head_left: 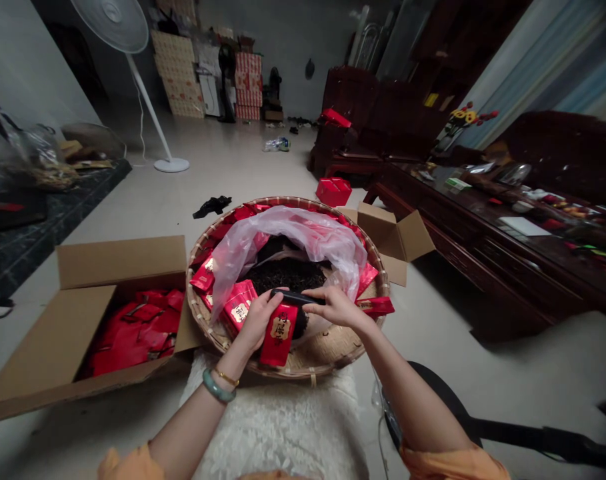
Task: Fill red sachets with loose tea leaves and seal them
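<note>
A red tea packet [277, 340] with a gold label hangs upright from my left hand [259, 320], whose thumb and fingers are closed at its upper edge. Across the packet's top lies a slim black bar-shaped tool [297, 298], its kind unclear. My right hand [337, 308] grips its right end, and my left thumb touches the other end. Right behind them, dark loose tea leaves [287, 275] fill a clear plastic bag [327, 237] with its mouth open. The bag sits in a round woven bamboo tray [327, 363], among more red packets [239, 301].
To the left stands an open cardboard box [83, 327] heaped with red packets [137, 333]. Another open carton [403, 237] and a red box [333, 191] are beyond the tray. A dark wooden table [433, 220] runs along the right; a white fan [171, 164] stands back left.
</note>
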The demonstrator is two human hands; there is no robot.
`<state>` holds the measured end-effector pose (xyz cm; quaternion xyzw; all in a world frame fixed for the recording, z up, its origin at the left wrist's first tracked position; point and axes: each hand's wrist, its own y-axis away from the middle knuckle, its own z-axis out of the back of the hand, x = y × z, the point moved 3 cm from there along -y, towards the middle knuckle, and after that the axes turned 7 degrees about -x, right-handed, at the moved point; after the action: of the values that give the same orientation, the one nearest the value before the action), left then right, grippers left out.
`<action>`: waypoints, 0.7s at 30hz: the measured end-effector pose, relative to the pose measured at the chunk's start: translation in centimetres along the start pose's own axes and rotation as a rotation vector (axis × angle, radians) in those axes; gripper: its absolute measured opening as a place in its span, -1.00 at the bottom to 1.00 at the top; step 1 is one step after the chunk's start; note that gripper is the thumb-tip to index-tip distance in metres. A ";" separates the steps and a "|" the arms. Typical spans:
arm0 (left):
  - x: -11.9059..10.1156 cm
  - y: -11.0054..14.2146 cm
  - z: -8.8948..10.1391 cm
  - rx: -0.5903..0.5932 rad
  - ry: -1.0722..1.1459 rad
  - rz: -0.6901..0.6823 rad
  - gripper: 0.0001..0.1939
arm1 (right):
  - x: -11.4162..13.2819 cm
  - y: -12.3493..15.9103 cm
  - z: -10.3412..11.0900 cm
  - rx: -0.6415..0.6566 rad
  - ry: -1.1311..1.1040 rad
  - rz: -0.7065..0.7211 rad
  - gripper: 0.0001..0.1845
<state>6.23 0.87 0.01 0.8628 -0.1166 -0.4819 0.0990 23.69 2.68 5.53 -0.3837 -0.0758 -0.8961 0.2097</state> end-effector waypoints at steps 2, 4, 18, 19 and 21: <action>0.0 -0.2 0.0 -0.025 -0.058 -0.026 -0.55 | 0.6 0.1 0.0 0.013 0.003 0.010 -0.63; 0.1 -0.3 -0.1 -0.029 -0.087 -0.051 -0.56 | 1.3 0.1 -0.1 0.019 0.029 0.012 -0.64; 0.2 0.1 -0.2 -0.006 -0.145 -0.068 -0.65 | 0.9 -0.2 -2.1 -0.078 0.030 -0.088 -0.63; 0.2 0.1 -0.2 -0.009 -0.145 -0.063 -0.66 | 0.9 -0.2 -2.1 -0.078 0.024 -0.088 -0.63; 0.3 0.0 -0.2 -0.019 -0.143 -0.051 -0.64 | 0.7 -0.3 -2.2 -0.081 0.020 -0.092 -0.63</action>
<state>6.58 0.79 -0.07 0.8278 -0.0970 -0.5457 0.0863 21.71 2.05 4.54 -0.3789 -0.0552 -0.9110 0.1532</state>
